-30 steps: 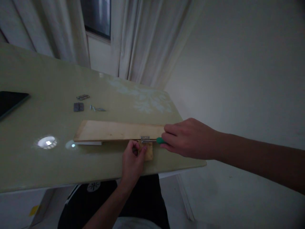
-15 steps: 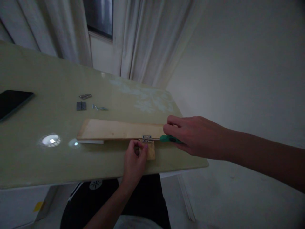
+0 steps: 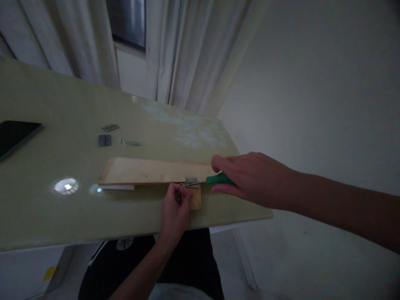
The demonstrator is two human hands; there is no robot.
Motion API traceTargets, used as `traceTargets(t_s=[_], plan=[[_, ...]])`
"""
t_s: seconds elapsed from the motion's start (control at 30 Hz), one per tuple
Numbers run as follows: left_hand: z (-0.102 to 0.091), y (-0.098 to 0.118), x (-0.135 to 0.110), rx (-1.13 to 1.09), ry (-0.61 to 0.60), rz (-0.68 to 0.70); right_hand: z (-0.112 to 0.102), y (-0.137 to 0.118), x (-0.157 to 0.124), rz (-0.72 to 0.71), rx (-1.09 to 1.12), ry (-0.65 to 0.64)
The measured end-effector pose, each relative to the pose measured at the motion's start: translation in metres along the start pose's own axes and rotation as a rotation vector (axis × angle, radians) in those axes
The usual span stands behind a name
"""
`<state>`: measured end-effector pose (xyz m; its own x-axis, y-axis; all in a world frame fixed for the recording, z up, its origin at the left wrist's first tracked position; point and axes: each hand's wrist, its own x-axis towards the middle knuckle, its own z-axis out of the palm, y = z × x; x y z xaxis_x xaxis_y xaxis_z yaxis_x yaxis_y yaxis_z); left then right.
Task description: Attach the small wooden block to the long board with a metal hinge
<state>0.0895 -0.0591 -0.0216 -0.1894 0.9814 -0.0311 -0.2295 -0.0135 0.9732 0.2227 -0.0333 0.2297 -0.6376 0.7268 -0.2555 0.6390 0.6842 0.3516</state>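
My right hand (image 3: 250, 179) is closed around the green handle of a screwdriver (image 3: 218, 178). Its thin metal shaft points left, with the tip over a small metal hinge (image 3: 191, 181). That hinge lies where a long pale wooden board (image 3: 146, 169) meets a small wooden block (image 3: 196, 201) on the near side. My left hand (image 3: 175, 208) is pinched shut at the block's left side, just under the hinge; whatever sits between thumb and fingertips is too small and covered to make out.
On the green table (image 3: 71, 221), beyond the board, lie more hinges (image 3: 104, 140), thin metal pieces (image 3: 110, 127) and several screws (image 3: 133, 143). A dark phone or tablet (image 3: 18, 135) rests at the far left. A white piece (image 3: 120, 187) is under the board's left end.
The screwdriver has shifted slightly left and its shaft is angled differently over the hinge. My right fingers have changed their hold on the handle. My left hand stays nearly where it was.
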Motion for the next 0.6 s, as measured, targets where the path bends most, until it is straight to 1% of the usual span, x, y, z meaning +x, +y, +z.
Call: traceTargets(t_s=[0.07, 0.17, 0.23, 0.3, 0.37, 0.43, 0.53, 0.6], plan=[[0.000, 0.002, 0.000, 0.022, 0.011, 0.012, -0.001, 0.006, -0.005, -0.101, 0.017, 0.059], [-0.001, 0.002, 0.000, 0.030, 0.006, 0.011, -0.002, 0.012, -0.009, -0.244, -0.039, 0.144], [-0.001, 0.002, 0.000, 0.030, -0.001, -0.003, -0.001, 0.015, -0.010, -0.300, -0.075, 0.195], [-0.001, 0.002, 0.000, 0.024, -0.002, -0.012, 0.000, 0.016, -0.009, -0.327, -0.109, 0.239], [-0.001, 0.003, 0.000, 0.009, 0.003, -0.016, 0.001, 0.016, -0.008, -0.313, -0.124, 0.258], [0.000, 0.003, 0.001, -0.006, 0.005, -0.015, 0.002, 0.014, -0.006, -0.272, -0.125, 0.252], [0.000, 0.003, 0.001, -0.008, 0.006, -0.018, 0.003, 0.008, -0.002, -0.200, -0.120, 0.200], [-0.001, 0.003, 0.001, -0.009, 0.002, -0.023, 0.003, 0.004, 0.000, -0.120, -0.120, 0.138]])
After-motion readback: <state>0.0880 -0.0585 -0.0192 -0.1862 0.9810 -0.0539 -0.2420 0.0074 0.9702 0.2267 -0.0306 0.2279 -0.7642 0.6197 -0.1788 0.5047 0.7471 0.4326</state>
